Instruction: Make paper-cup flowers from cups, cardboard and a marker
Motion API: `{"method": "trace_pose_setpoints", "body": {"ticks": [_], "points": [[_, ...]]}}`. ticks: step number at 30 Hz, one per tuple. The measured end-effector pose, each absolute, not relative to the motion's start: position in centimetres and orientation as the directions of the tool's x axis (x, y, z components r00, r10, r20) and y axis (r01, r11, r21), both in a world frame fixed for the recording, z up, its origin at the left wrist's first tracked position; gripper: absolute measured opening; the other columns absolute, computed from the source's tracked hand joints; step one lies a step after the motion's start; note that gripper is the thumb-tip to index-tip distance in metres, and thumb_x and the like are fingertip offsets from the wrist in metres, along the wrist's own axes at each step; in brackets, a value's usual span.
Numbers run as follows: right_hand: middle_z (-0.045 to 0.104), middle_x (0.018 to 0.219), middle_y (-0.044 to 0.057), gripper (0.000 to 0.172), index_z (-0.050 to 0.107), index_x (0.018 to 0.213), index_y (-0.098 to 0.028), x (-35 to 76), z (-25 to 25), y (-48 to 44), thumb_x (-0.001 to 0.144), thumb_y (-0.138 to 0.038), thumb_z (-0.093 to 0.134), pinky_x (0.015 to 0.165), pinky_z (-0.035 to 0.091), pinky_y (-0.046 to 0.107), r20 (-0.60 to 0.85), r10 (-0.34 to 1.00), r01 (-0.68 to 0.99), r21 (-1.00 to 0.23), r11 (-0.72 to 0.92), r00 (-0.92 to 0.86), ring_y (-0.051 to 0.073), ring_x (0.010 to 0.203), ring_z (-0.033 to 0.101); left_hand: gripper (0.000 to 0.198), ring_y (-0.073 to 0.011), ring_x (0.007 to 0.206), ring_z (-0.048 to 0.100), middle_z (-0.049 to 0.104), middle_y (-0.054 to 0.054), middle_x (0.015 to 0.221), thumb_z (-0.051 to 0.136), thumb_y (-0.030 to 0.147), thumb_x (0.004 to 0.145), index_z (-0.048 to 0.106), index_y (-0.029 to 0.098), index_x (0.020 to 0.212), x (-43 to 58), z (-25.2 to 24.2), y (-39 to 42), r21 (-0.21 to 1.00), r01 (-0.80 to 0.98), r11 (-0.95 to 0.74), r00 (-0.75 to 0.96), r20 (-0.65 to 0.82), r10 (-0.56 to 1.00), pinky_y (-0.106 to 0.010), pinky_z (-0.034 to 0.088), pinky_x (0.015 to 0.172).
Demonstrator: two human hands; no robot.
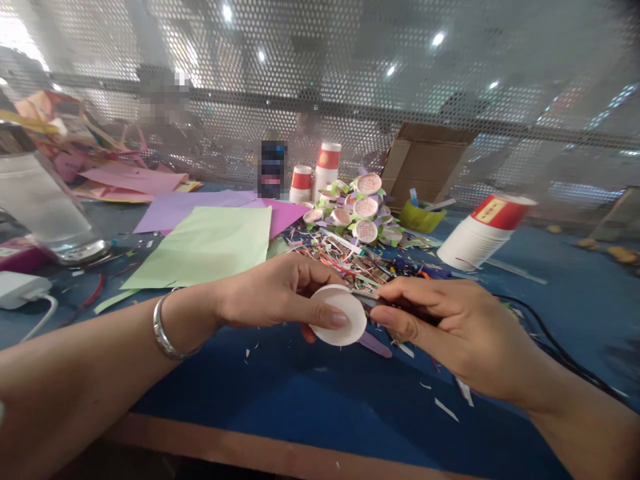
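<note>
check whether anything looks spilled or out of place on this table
Loose paper scraps look spilled across the blue tabletop, some outside the messy central heap. The rightmost paper-cup stack appears tilted, though lens distortion may explain that.

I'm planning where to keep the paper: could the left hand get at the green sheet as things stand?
Probably yes: the green sheet lies near the left hand, with nothing seen lying on it. But that hand holds the white disc, so it would likely need freeing first.
</note>
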State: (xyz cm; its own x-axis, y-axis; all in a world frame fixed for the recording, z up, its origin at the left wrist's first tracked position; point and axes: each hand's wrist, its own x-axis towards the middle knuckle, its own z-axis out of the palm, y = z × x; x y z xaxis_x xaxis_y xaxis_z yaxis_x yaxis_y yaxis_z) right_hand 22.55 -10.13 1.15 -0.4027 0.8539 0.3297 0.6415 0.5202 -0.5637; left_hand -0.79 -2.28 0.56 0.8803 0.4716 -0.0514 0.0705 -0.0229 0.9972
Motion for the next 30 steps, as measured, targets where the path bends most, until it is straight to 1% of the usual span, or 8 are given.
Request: {"method": "trace_pose_setpoints", "body": {"ticks": [4, 8, 10, 14, 17, 21, 27, 30], "points": [[0.061, 0.065, -0.004, 0.024, 0.072, 0.087, -0.022, 22.9, 1.0, -10.0, 0.098, -0.040, 0.062, 0.052, 0.040, 0.020, 0.296, 0.870, 0.637, -0.594, 0.491, -0.394, 0.009, 0.057, 0.051, 0.009, -0.0085, 0.071, 0.063, 0.069, -0.001, 0.082, 0.076, 0.021, 0.085, 0.073, 0.013, 0.088, -0.7, 0.4, -2.3, 0.996, 0.064, 0.060, 0.891, -0.084, 0.446, -0.015, 0.052, 0.059], [0.062, 0.068, -0.002, 0.028, 0.073, 0.088, -0.022, 23.2, 0.9, -9.8, 0.097, -0.044, 0.061, 0.054, 0.042, 0.020, 0.230, 0.891, 0.605, -0.665, 0.438, -0.392, 0.010, 0.059, 0.052, 0.011, -0.0107, 0.076, 0.065, 0.071, -0.005, 0.088, 0.074, 0.023, 0.087, 0.071, 0.013, 0.090, -0.6, 0.0, -2.2, 0.988, 0.050, 0.148, 0.910, -0.106, 0.401, -0.016, 0.053, 0.058], [0.060, 0.067, -0.002, 0.029, 0.074, 0.089, -0.021, 23.3, 0.9, -9.8, 0.097, -0.046, 0.062, 0.053, 0.041, 0.021, 0.221, 0.894, 0.595, -0.681, 0.427, -0.389, 0.011, 0.059, 0.050, 0.012, -0.0114, 0.079, 0.066, 0.072, -0.006, 0.090, 0.074, 0.024, 0.087, 0.070, 0.013, 0.091, -0.5, -0.1, -2.2, 0.986, 0.059, 0.158, 0.913, -0.117, 0.390, -0.015, 0.053, 0.058], [0.059, 0.067, -0.002, 0.029, 0.074, 0.088, -0.021, 23.4, 0.9, -9.7, 0.096, -0.046, 0.063, 0.052, 0.040, 0.021, 0.218, 0.898, 0.600, -0.680, 0.421, -0.383, 0.011, 0.058, 0.049, 0.013, -0.0116, 0.079, 0.066, 0.072, -0.005, 0.090, 0.073, 0.023, 0.088, 0.067, 0.015, 0.096, -0.5, -0.1, -2.4, 0.987, 0.046, 0.156, 0.904, -0.108, 0.413, -0.017, 0.054, 0.061], [0.060, 0.067, -0.002, 0.029, 0.074, 0.087, -0.022, 23.5, 0.9, -9.6, 0.096, -0.047, 0.062, 0.053, 0.041, 0.021, 0.224, 0.897, 0.609, -0.670, 0.425, -0.380, 0.011, 0.059, 0.051, 0.018, -0.0119, 0.078, 0.068, 0.072, -0.003, 0.089, 0.074, 0.021, 0.087, 0.063, 0.017, 0.100, -0.4, -0.2, -2.5, 0.988, -0.002, 0.157, 0.881, -0.073, 0.467, -0.017, 0.052, 0.059], [0.061, 0.068, -0.001, 0.029, 0.072, 0.086, -0.022, 23.5, 0.8, -9.5, 0.096, -0.047, 0.061, 0.053, 0.041, 0.022, 0.228, 0.896, 0.611, -0.665, 0.430, -0.382, 0.012, 0.059, 0.052, 0.021, -0.0119, 0.076, 0.068, 0.071, -0.003, 0.087, 0.077, 0.024, 0.085, 0.064, 0.015, 0.099, -0.2, -0.5, -2.5, 0.989, -0.024, 0.144, 0.870, -0.050, 0.490, -0.017, 0.051, 0.058], [0.055, 0.063, -0.004, 0.030, 0.070, 0.083, -0.020, 23.5, 0.7, -9.5, 0.098, -0.044, 0.060, 0.049, 0.037, 0.021, 0.246, 0.879, 0.603, -0.650, 0.462, -0.408, 0.010, 0.054, 0.047, 0.023, -0.0130, 0.078, 0.069, 0.071, -0.003, 0.086, 0.078, 0.024, 0.083, 0.062, 0.015, 0.097, 0.0, -0.8, -2.6, 0.983, -0.037, 0.180, 0.876, -0.055, 0.479, -0.017, 0.052, 0.056], [0.055, 0.062, -0.003, 0.028, 0.072, 0.086, -0.020, 23.5, 0.8, -9.5, 0.098, -0.043, 0.060, 0.048, 0.037, 0.022, 0.256, 0.870, 0.608, -0.632, 0.481, -0.422, 0.010, 0.053, 0.047, 0.024, -0.0123, 0.076, 0.069, 0.072, -0.004, 0.086, 0.078, 0.026, 0.084, 0.061, 0.015, 0.097, 0.1, -0.6, -2.7, 0.981, -0.014, 0.191, 0.882, -0.078, 0.465, -0.015, 0.050, 0.053]]}}
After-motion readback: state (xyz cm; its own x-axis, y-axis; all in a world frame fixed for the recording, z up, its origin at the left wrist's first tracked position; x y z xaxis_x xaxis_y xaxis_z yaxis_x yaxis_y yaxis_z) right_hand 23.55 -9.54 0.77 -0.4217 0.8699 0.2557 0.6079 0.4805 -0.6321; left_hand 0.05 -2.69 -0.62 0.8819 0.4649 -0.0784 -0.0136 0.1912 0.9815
